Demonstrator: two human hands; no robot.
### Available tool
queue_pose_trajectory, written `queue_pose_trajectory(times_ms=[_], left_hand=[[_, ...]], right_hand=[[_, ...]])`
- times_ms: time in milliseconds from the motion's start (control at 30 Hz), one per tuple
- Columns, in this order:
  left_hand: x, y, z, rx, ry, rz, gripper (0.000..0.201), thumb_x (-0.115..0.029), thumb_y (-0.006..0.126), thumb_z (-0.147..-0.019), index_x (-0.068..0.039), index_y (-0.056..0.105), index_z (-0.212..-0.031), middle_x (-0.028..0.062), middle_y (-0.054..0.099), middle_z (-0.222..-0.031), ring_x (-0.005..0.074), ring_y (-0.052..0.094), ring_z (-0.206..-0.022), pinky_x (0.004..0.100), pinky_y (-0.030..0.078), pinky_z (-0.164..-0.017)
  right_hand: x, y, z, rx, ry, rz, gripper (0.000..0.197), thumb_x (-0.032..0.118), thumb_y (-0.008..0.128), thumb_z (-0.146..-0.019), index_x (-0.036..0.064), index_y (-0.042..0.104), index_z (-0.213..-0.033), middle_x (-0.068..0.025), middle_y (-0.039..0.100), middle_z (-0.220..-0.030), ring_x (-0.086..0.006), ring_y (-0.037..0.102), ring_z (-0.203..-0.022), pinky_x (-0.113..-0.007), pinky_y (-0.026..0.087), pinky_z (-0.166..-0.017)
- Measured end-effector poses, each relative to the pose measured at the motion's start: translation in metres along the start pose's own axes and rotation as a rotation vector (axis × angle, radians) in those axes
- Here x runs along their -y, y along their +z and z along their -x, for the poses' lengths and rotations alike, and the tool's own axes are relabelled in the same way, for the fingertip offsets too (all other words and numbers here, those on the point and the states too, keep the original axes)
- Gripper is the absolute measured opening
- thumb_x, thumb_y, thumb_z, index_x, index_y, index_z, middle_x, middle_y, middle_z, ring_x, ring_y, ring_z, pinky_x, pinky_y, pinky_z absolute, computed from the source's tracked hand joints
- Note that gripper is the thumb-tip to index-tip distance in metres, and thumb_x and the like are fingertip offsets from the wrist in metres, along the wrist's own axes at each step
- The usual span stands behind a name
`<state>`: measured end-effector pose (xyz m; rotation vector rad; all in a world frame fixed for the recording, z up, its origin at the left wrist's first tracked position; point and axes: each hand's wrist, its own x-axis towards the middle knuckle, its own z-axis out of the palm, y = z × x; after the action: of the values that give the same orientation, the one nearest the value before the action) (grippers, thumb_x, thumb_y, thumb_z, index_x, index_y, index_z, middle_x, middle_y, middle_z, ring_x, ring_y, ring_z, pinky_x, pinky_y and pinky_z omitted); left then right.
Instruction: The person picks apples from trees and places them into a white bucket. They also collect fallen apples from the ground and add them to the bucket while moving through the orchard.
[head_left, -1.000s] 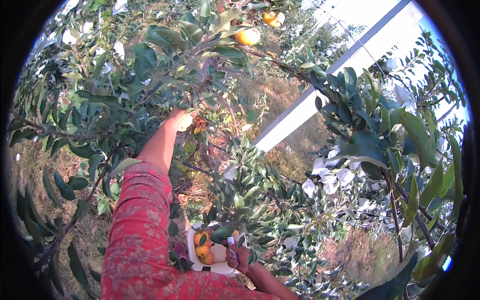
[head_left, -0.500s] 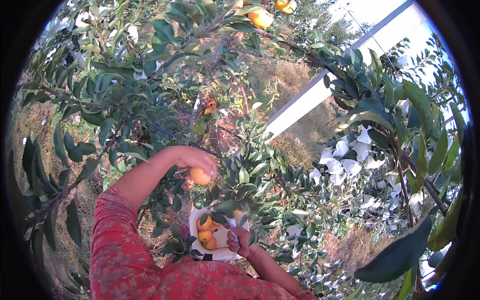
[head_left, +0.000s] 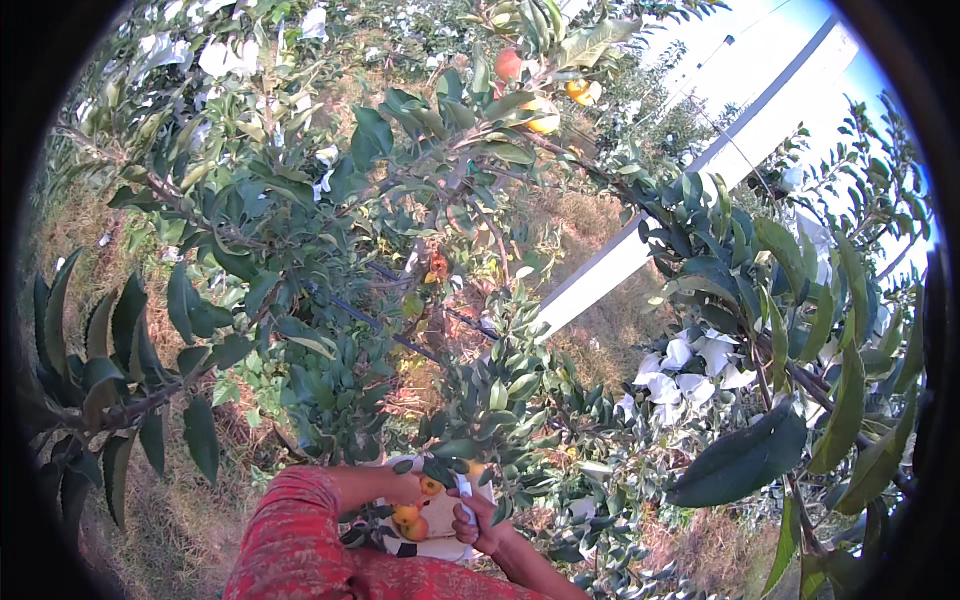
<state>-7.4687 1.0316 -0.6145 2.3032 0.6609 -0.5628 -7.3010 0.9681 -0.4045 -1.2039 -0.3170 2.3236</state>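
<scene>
My left hand [head_left: 404, 488] reaches into a white basket [head_left: 455, 545] close to my body. Its fingers are partly hidden by leaves and lie beside a yellow-red apple [head_left: 430, 486]; whether they grip it cannot be made out. Two more apples, one orange-yellow [head_left: 405, 514] and one redder [head_left: 415, 530], sit in the basket below my wrist. At the basket's right side, my right hand [head_left: 480, 522] is closed around a pale handle-like strip [head_left: 464, 487]. Another yellow fruit [head_left: 475, 468] shows behind leaves, just above that strip.
Leafy branches [head_left: 740, 460] crowd in from both sides. Several apples [head_left: 540, 115] hang at the top. A pale slanting post [head_left: 610, 265] rises to the upper right, with white crumpled bags [head_left: 690, 370] beneath it. Dark thin tubing [head_left: 355, 312] crosses beyond the basket.
My left hand, which held an apple up among the leaves, has come down to the basket. My right hand keeps its grip on the pale strip. The view has tilted upward.
</scene>
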Motion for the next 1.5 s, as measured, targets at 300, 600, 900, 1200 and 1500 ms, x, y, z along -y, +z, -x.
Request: queue_pose_trajectory(times_ms=[300, 600, 900, 1200, 1500], left_hand=[[-0.012, -0.374, 0.268, -0.436, 0.426, 0.872, 0.031, -0.028, 0.054, -0.096, -0.001, 0.061, -0.109, 0.0112, 0.064, -0.106, 0.0177, 0.065, -0.091, 0.0290, 0.053, -0.070], [0.069, -0.616, 0.342, -1.779, 0.205, 0.880, 0.052, -0.025, 0.056, -0.087, -0.004, 0.044, -0.133, 0.0157, 0.047, -0.136, 0.0308, 0.040, -0.129, 0.0427, 0.027, -0.108], [0.083, -0.662, 0.332, -1.503, 0.216, 0.675, 0.029, -0.025, 0.062, -0.087, -0.003, 0.065, -0.106, 0.0063, 0.067, -0.092, 0.0149, 0.063, -0.085, 0.0311, 0.051, -0.075], [0.080, -0.667, 0.343, -1.359, -0.104, 0.498, 0.038, -0.037, 0.059, -0.089, -0.010, 0.065, -0.115, 0.0049, 0.069, -0.100, 0.0131, 0.060, -0.095, 0.0308, 0.039, -0.094], [0.109, -0.689, 0.326, -1.590, -0.186, -0.236, 0.044, -0.044, 0.048, -0.088, -0.005, 0.066, -0.098, 0.0170, 0.066, -0.095, 0.0276, 0.062, -0.090, 0.0390, 0.046, -0.087]], right_hand=[[0.001, -0.001, -0.011, 0.019, 0.038, -0.027, 0.023, 0.030, 0.048, -0.097, 0.0157, 0.048, -0.115, 0.0038, 0.037, -0.059, -0.0084, 0.029, -0.043, -0.023, 0.021, -0.038], [-0.001, -0.010, -0.014, -0.082, -0.017, -0.089, 0.024, 0.028, 0.046, -0.098, 0.0140, 0.049, -0.118, 0.0001, 0.044, -0.065, -0.0107, 0.034, -0.045, -0.024, 0.024, -0.038], [0.007, -0.014, -0.015, -0.083, -0.040, -0.146, 0.021, 0.028, 0.046, -0.099, 0.0156, 0.049, -0.114, 0.0034, 0.038, -0.060, -0.0079, 0.029, -0.043, -0.023, 0.021, -0.038], [0.007, -0.022, -0.020, 0.000, -0.042, -0.185, 0.024, 0.031, 0.047, -0.097, 0.0154, 0.052, -0.115, 0.0011, 0.044, -0.063, -0.0094, 0.033, -0.046, -0.024, 0.023, -0.039], [0.001, -0.014, -0.009, -0.057, -0.108, -0.131, 0.023, 0.029, 0.048, -0.097, 0.0145, 0.048, -0.115, 0.0000, 0.043, -0.064, -0.0098, 0.032, -0.045, -0.024, 0.023, -0.038]])
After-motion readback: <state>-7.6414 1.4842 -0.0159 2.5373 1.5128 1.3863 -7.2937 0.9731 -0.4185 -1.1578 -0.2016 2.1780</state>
